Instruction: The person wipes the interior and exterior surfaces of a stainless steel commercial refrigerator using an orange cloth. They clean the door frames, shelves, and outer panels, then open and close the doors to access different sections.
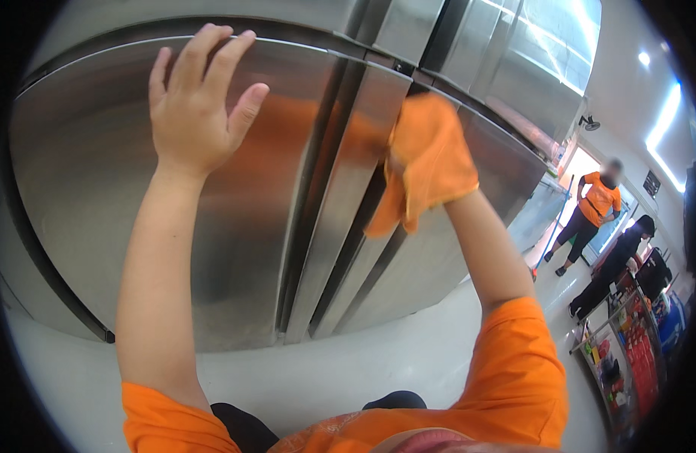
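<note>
My left hand [198, 113] rests with its fingers spread at the top edge of a stainless steel door [155, 238] of a large upright cabinet, probably a refrigerator. An orange cloth [435, 153] covers my right hand [399, 161], which presses it near the top of the narrow steel strips where the two lower doors meet. The cloth hides most of the fingers, and its loose corner hangs over the dark gap between the strips. The steel reflects orange.
Pale floor [336, 374] lies below the doors. To the right stand a person in an orange shirt [599, 198] and a person in dark clothes [614, 260], near shelves [625, 351] loaded with goods. A blue-handled pole [557, 221] stands nearby.
</note>
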A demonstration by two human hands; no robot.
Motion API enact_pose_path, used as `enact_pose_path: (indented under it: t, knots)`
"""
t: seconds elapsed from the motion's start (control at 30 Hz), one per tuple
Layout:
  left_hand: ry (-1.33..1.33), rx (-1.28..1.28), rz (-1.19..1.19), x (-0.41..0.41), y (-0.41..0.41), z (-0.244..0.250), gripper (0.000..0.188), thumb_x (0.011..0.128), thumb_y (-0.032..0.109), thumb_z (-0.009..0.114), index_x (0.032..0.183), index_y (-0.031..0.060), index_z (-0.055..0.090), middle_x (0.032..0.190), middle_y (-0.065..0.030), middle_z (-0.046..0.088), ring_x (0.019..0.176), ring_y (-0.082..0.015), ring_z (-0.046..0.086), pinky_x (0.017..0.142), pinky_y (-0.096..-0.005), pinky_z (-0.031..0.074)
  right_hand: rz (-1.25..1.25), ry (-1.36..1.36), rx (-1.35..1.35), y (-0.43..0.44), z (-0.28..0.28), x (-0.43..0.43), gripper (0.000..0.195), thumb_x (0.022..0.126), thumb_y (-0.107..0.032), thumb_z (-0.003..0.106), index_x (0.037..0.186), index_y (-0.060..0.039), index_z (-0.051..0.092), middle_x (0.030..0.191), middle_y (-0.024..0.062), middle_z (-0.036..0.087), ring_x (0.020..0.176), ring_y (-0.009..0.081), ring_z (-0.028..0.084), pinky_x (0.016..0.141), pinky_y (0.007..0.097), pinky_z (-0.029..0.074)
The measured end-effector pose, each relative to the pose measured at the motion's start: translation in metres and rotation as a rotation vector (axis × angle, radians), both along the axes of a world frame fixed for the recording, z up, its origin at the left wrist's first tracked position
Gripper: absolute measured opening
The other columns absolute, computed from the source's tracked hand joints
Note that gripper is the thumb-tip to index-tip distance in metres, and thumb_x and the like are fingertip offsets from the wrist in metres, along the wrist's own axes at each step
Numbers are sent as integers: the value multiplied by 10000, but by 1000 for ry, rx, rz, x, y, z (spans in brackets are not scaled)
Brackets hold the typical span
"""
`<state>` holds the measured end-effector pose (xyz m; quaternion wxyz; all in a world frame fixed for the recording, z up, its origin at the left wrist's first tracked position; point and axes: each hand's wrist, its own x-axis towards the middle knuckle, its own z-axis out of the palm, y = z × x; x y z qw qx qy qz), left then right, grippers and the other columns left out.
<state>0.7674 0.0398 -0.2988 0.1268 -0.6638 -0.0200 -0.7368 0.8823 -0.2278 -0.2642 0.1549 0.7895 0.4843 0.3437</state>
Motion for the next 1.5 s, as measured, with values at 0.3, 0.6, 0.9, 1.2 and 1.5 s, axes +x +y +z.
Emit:
enact_pose_path:
  t: [0.3,0.6,0.9,1.2,1.5]
  knots:
    - [40,-9,51,3,5,-1,438,935,448,388,1294,223,499,1331,-8,483,1260,-199,425,1087,-437,230,271,497,526,-14,-85,-2,166,655,-170,640,770,-52,657,827,103,637,880,349,602,812,413,487]
    - [27,42,54,1,3,3,476,939,479,362,1292,192,502,1340,-42,468,1263,-224,419,1081,-461,226,308,-70,875,2,-80,16,354,800,-206,598,1125,-69,566,1174,138,550,1150,349,470,990,451,356]
    - [33,1,21,-5,-1,0,495,915,488,394,1266,166,526,1309,-60,493,1237,-235,446,1060,-462,242,484,50,1014,6,-64,45,306,810,-88,567,1101,7,562,1157,195,552,1078,384,524,916,442,417]
    - [-5,7,-3,-1,-4,1,445,900,437,450,1243,170,542,1279,-29,511,1206,-224,464,1059,-460,250,489,-256,1046,0,-45,55,341,788,-139,674,1087,-4,582,1177,166,540,1059,362,539,893,396,434]
    - [17,-9,17,3,-8,2,443,914,442,433,1252,177,540,1283,-48,517,1218,-228,458,1061,-446,250,491,-149,931,-16,-34,57,348,805,-248,652,1100,-71,598,1129,99,606,1083,294,555,932,399,429]
